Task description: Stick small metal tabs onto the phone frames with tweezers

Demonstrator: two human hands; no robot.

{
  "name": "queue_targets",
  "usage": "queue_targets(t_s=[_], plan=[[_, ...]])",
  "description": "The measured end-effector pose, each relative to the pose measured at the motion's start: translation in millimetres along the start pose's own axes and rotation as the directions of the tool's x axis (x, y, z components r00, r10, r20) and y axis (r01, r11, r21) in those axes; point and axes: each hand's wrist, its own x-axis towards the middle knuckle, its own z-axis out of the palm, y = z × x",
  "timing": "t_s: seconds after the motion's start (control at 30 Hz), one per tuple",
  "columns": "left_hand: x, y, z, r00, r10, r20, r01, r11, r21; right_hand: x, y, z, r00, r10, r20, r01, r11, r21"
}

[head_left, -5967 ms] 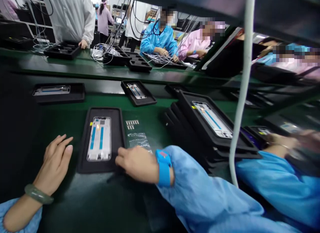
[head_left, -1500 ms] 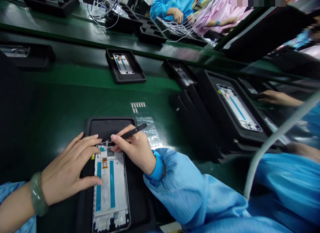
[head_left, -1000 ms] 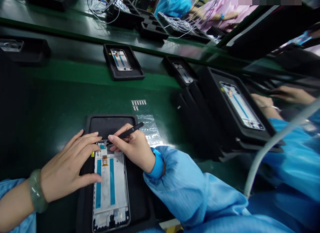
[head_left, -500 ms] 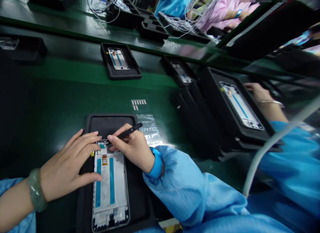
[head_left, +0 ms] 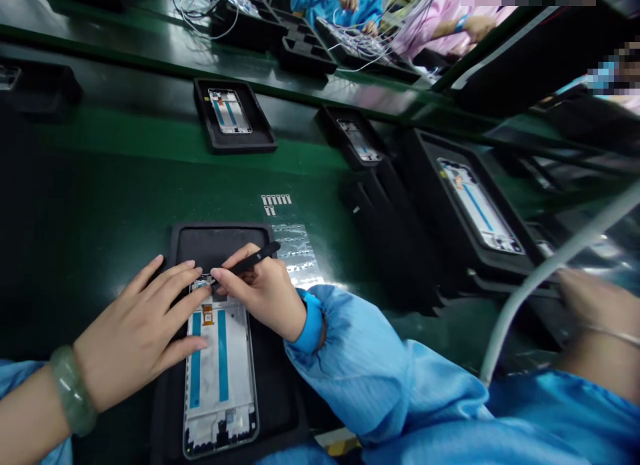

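A phone frame (head_left: 237, 358) with two blue strips and an orange flex piece lies in a black tray (head_left: 280, 385) in front of me. My left hand (head_left: 145, 318) rests over its upper left part, fingers spread, the fingertips near the top edge. My right hand (head_left: 265, 285) grips black tweezers (head_left: 257, 257) like a pen. Their tips point at the top of the frame, where my fingers partly hide them. Beyond the tray lie a clear plastic sheet (head_left: 296, 248) and several small pale tabs (head_left: 276, 200) on the green table.
Another phone frame sits in a black tray (head_left: 235, 146) at the back. Stacked black trays (head_left: 415, 238) stand to the right, beside a pale curved tube (head_left: 530, 288). A co-worker's blurred hand (head_left: 600, 312) is at the far right. People and cables (head_left: 355, 45) show across the line.
My left fingers have shifted slightly right, covering more of the frame's top. The co-worker's hand has left the stacked trays and moved down toward the near right. My right hand still holds the tweezers.
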Motion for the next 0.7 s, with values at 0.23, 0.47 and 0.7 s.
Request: queue_targets(t_s=[0.23, 0.47, 0.7], plan=[[1, 8, 1.1, 0.996, -0.074, -0.039, 0.075, 0.997, 0.002, 17, -13, -14, 0.993, -0.1, -0.065, 0.112, 0.965, 0.238], [-1, 7, 3.8, 0.994, -0.11, -0.007, 0.11, 0.993, -0.034, 23, 3, -7, 0.984, -0.154, 0.084, 0.145, 0.984, 0.103], [-2, 7, 5.2, 0.994, -0.109, -0.006, 0.108, 0.993, -0.055, 20, 0, -9, 0.982, -0.146, 0.123, 0.135, 0.986, 0.095]])
